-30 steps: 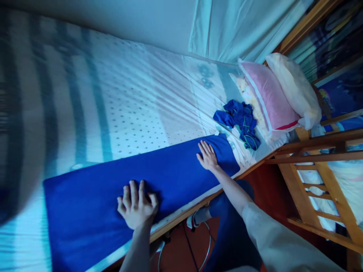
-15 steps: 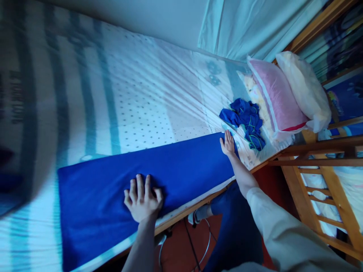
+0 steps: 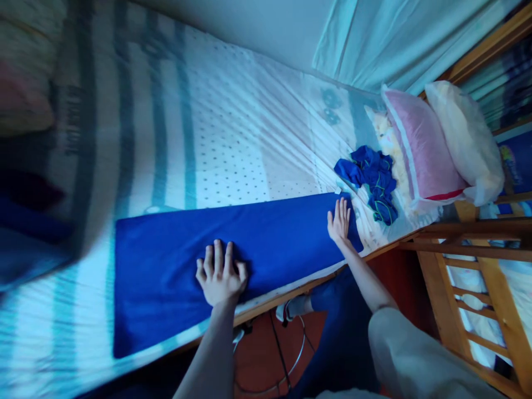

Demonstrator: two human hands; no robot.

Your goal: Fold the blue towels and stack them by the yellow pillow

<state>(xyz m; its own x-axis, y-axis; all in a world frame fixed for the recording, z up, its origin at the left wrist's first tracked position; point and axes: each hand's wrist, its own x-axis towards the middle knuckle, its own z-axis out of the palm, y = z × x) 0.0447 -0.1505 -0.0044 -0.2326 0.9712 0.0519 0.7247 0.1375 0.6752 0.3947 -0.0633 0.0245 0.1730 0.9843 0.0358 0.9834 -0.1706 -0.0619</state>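
Observation:
A long blue cloth (image 3: pixel 274 238), folded into a flat strip, lies along the near edge of the bed. My left hand (image 3: pixel 222 274) rests on its left-middle part, palm down with the fingers spread. Toward the right end, my right hand (image 3: pixel 339 223) lies flat on the same cloth, fingers stretched out toward the far edge. A small white tag (image 3: pixel 338 190) shows at that far edge, just beyond the right fingertips. Crumpled blue clothing (image 3: pixel 374 180) with thin light-green trim sits to the right of the cloth. Neither hand grips anything.
The bed sheet (image 3: pixel 233 155) is striped and dotted, with wrinkles. A pink pillow (image 3: pixel 428 144) and a pale pillow (image 3: pixel 467 138) stand at the right end, by the wooden bed frame (image 3: pixel 469 227). Dark, blurred fabric (image 3: pixel 29 233) is at the left. Cables (image 3: pixel 297 354) run across the floor.
The view has shifted, so the bed and cloth appear further right. My right hand has slid slightly back from the cloth's far edge. My left hand stays spread on the cloth.

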